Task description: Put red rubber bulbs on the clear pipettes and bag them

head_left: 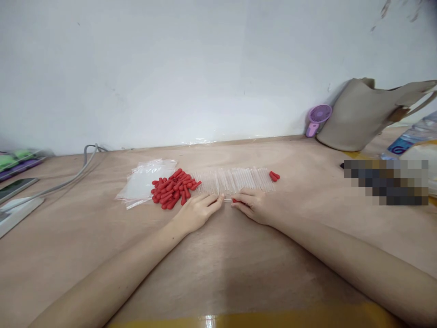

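Note:
Between my two hands runs a thin clear dropper tube (227, 197). My left hand (198, 212) pinches its left end, and my right hand (252, 205) grips a red rubber bulb (234, 200) at the other end. How far the tube sits inside the bulb is hidden by my fingers. Just beyond my hands lies a row of clear dropper tubes (235, 179), side by side. A heap of red rubber bulbs (170, 187) rests to the left of the row, and a few more red bulbs (274, 176) lie at its right end.
Clear plastic bags (145, 180) are stacked behind the bulb heap. At left are a phone (17, 189), a white device (20, 214) and a grey cable (77, 175). A purple fan (319, 116), a beige bag (358, 114) and a plastic bottle (414, 136) stand at right.

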`<state>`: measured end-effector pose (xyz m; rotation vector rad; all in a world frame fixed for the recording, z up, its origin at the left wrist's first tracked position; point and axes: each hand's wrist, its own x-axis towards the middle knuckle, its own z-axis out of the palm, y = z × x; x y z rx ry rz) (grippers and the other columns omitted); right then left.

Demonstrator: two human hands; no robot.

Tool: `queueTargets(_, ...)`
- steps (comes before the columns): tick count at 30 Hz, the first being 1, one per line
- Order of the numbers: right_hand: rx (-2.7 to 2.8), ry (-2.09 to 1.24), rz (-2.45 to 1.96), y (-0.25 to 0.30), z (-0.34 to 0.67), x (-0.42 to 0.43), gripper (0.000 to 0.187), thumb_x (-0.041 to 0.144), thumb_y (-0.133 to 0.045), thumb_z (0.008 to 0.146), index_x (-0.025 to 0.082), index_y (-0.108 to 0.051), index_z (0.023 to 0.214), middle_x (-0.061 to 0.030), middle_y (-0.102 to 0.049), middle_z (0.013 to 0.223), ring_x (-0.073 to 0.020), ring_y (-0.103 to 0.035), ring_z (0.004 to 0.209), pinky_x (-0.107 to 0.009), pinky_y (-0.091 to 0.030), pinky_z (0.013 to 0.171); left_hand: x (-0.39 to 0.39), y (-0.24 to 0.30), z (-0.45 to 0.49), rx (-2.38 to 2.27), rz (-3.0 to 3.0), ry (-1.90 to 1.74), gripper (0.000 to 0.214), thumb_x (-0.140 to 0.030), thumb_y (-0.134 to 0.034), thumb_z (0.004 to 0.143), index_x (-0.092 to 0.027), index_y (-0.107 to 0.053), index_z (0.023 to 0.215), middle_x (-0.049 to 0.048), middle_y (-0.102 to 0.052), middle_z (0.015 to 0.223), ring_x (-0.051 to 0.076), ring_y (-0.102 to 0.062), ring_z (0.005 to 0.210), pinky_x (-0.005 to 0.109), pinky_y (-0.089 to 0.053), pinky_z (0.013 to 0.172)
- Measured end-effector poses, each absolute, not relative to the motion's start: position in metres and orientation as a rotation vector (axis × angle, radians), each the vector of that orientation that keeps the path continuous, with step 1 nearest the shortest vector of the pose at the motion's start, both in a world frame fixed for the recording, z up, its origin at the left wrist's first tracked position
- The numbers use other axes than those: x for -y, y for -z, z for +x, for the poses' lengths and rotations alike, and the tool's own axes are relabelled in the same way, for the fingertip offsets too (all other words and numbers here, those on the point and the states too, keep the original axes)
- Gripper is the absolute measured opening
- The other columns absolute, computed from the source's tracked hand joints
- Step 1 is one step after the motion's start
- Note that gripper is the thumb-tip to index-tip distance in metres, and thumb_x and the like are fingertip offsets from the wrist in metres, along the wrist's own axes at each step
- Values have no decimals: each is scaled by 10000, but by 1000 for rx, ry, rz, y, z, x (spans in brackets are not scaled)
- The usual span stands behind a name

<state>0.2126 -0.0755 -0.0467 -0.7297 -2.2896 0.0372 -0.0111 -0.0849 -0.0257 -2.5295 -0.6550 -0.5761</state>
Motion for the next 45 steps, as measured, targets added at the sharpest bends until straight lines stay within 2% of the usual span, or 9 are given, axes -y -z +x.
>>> queueTargets(6, 2359, 114, -752, 50, 212, 73, 271, 262, -377, 909, 158, -627, 900, -69, -595, 714, -157, -565, 658, -275, -460, 595, 87, 24, -9, 651, -2495, 518, 268, -90, -337, 896, -119, -554, 1050, 84, -658, 881, 160, -614, 745, 271, -526, 620)
queueTargets(12, 2147, -190, -768, 40, 215, 74, 165, 305, -513, 856, 206, -628, 921, -35, -648, 813, -129, -601, 710, -256, -491, 648, 80, 37, -14, 831, -2611, 829, 334, -72, -366, 862, -159, -542, 1133, 84, -646, 967, 159, -620, 831, 286, -536, 709)
queueTargets(15, 2111, -291, -782, 37, 216, 75, 145, 303, -537, 840, 206, -633, 887, -25, -651, 792, -125, -601, 700, -253, -492, 637, 78, 39, -14, 813, -2653, 847, 331, -73, -376, 856, -146, -545, 1131, 92, -650, 958, 165, -624, 814, 293, -538, 705)
queueTargets(22, 2150, -193, -692, 37, 216, 76, 122, 240, -525, 843, 182, -625, 881, -23, -625, 747, -105, -566, 643, -222, -470, 594, 81, 33, -11, 801, -2717, 841, 287, -118, -370, 876, -126, -567, 1084, 95, -670, 877, 158, -633, 724, 271, -533, 640)
queueTargets(26, 2178, -202, -671, 36, 215, 77, 103, 217, -530, 835, 175, -621, 859, -17, -614, 721, -102, -555, 627, -212, -461, 579, 82, 33, -9, 796, -2724, 858, 283, -115, -363, 873, -127, -573, 1063, 96, -670, 866, 164, -638, 738, 270, -532, 641)
queueTargets(36, 2251, -202, -626, 47, 210, 68, 150, 222, -494, 854, 176, -611, 936, -39, -622, 787, -128, -568, 716, -250, -476, 660, 82, 34, -2, 799, -2746, 827, 309, -74, -356, 853, -112, -568, 1074, 84, -660, 812, 149, -619, 675, 252, -518, 593)
queueTargets(42, 2159, -323, -699, 41, 218, 66, 126, 262, -578, 808, 184, -636, 888, -29, -638, 764, -128, -584, 691, -246, -478, 632, 77, 34, -6, 914, -2729, 837, 270, -231, -419, 898, -134, -557, 1110, 80, -656, 854, 166, -618, 745, 275, -515, 648)
queueTargets(45, 2080, -412, -784, 40, 225, 67, 141, 246, -617, 774, 184, -637, 899, -29, -657, 798, -127, -601, 712, -247, -486, 658, 76, 35, -10, 977, -2710, 842, 260, -271, -448, 891, -134, -582, 1067, 75, -647, 839, 166, -608, 743, 277, -507, 652)
